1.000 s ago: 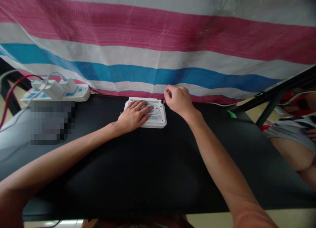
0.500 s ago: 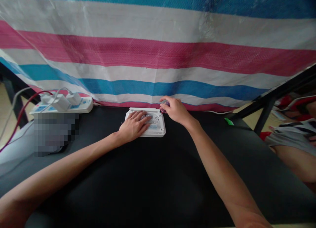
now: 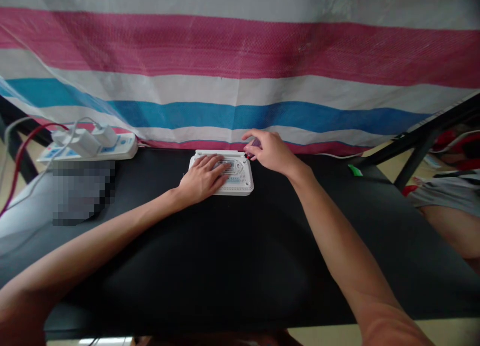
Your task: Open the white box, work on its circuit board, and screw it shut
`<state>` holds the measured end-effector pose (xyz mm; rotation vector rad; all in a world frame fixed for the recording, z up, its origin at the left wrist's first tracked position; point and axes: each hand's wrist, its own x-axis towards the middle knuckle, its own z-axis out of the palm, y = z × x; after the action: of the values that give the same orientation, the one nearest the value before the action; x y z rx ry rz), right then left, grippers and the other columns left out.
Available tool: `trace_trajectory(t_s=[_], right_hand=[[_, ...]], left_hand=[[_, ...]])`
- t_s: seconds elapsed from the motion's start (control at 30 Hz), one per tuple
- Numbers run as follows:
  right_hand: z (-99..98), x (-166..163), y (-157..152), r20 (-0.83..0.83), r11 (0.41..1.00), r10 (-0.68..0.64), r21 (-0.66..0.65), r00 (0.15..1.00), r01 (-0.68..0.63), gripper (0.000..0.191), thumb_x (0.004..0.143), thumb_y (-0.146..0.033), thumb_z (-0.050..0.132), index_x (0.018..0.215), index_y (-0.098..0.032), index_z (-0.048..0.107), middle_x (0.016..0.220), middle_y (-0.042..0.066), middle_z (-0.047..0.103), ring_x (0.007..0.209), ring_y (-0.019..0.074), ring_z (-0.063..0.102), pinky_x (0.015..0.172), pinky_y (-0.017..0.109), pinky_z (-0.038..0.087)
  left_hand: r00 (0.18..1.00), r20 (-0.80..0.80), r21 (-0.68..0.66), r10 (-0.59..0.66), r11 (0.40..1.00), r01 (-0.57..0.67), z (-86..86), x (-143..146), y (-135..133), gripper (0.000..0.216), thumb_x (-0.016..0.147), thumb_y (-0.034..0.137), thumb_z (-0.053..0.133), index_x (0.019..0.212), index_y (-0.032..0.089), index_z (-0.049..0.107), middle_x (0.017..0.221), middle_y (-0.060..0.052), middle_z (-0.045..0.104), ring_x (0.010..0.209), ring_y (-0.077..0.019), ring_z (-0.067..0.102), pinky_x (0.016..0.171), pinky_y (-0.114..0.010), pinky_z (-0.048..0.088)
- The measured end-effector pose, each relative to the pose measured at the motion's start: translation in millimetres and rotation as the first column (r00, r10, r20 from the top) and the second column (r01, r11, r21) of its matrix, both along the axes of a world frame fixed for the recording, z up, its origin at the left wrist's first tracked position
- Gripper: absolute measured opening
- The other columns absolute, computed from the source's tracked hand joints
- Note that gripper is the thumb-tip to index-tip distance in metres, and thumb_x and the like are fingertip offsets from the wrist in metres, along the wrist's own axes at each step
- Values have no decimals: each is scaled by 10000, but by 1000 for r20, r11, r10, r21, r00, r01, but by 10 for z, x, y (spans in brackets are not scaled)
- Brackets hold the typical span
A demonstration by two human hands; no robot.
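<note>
A white router (image 3: 242, 186) lies flat on the black tabletop, its vented side with a label and round corner recesses facing up. My left hand (image 3: 204, 177) rests on its left half with the fingers spread, covering part of the label. At the router's far right corner, my right hand (image 3: 275, 152) is closed around a small purple and red handle, seemingly a screwdriver (image 3: 254, 146). Its tip is too small to make out, so I cannot tell whether it touches the router.
At the far left stands a white power strip (image 3: 125, 147) with several plugs and cables. A pixelated dark object (image 3: 80, 193) lies in front of it. On the right are a green scrap (image 3: 355, 170) and a seated person's leg (image 3: 450, 221). A striped sheet (image 3: 232, 51) hangs behind the table.
The camera has tilted down, so the scene sits higher and the table's front edge shows. The left hand remains on the router; the right hand stays at its corner, with the handle turned slightly.
</note>
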<state>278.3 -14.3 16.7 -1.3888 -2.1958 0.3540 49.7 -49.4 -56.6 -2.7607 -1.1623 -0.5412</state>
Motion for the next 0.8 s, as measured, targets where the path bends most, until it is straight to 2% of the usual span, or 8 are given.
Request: trace_trajectory(t_s=[0.1, 0.2, 0.27, 0.33, 0.43, 0.57, 0.67, 0.8], right_hand=[[20, -37, -15, 81, 998, -49, 47, 995, 45, 123, 876, -191, 641, 987, -164, 686, 868, 84, 743, 816, 230, 694, 800, 339, 508], [37, -54, -39, 136, 996, -78, 51, 988, 72, 137, 912, -227, 608, 1017, -166, 669, 845, 96, 739, 805, 240, 698, 788, 348, 505], [34, -36, -39, 110, 997, -67, 45, 992, 63, 212, 908, -208, 606, 1113, -164, 636, 928, 114, 745, 861, 247, 699, 817, 359, 506], [21, -5, -25, 39, 1000, 9, 6, 999, -9, 273, 887, -152, 605, 1158, -173, 615, 1007, 110, 745, 911, 233, 698, 838, 349, 507], [-6, 19, 6, -44, 997, 72, -39, 996, -74, 232, 864, -124, 618, 1086, -185, 641, 913, 68, 751, 849, 209, 700, 781, 311, 510], [-41, -35, 28, -19, 996, -68, 57, 997, 69, 58, 878, -215, 653, 919, -173, 649, 785, 63, 727, 748, 209, 685, 729, 304, 487], [-49, -95, 11, 18, 992, -109, 71, 994, 108, 86, 915, -260, 617, 951, -182, 626, 761, 59, 713, 747, 217, 683, 709, 300, 476], [-26, -103, -33, 39, 999, -10, 43, 999, 9, 179, 877, -158, 616, 1051, -191, 586, 863, 62, 724, 822, 215, 687, 761, 300, 480]], left_hand=[[1000, 2, -1, 7, 1000, -7, 0, -2, -4, 440, 1033, 409, 360, 1365, 199, 557, 1418, -131, 531, 1277, -300, 509, 1086, -482, 381], [1000, 7, -5, 10, 1000, -10, -1, -3, -4, 435, 1033, 412, 356, 1360, 208, 560, 1417, -126, 532, 1272, -296, 513, 1086, -484, 383], [1000, 10, -6, 12, 1000, -12, -2, -3, -4, 432, 1032, 411, 359, 1357, 211, 561, 1416, -126, 534, 1276, -297, 511, 1083, -488, 387], [1000, 11, -6, 13, 1000, -13, 0, -3, -4, 428, 1031, 407, 363, 1357, 211, 559, 1419, -126, 531, 1280, -298, 509, 1082, -489, 388], [1000, 5, -6, 10, 1000, -10, 3, 0, -7, 428, 1031, 404, 366, 1363, 208, 554, 1421, -126, 528, 1281, -298, 507, 1086, -484, 384], [1000, 1, 6, 16, 1000, -16, 3, 9, -10, 436, 1033, 413, 357, 1356, 203, 562, 1418, -131, 529, 1285, -301, 505, 1084, -484, 387], [1000, -4, 11, 20, 1000, -20, -3, 11, -10, 437, 1034, 412, 355, 1357, 204, 562, 1417, -130, 530, 1282, -303, 509, 1083, -487, 388], [1000, -3, 7, 18, 1000, -18, -6, 5, -9, 438, 1031, 412, 364, 1369, 207, 552, 1421, -130, 530, 1283, -307, 510, 1088, -494, 382]])
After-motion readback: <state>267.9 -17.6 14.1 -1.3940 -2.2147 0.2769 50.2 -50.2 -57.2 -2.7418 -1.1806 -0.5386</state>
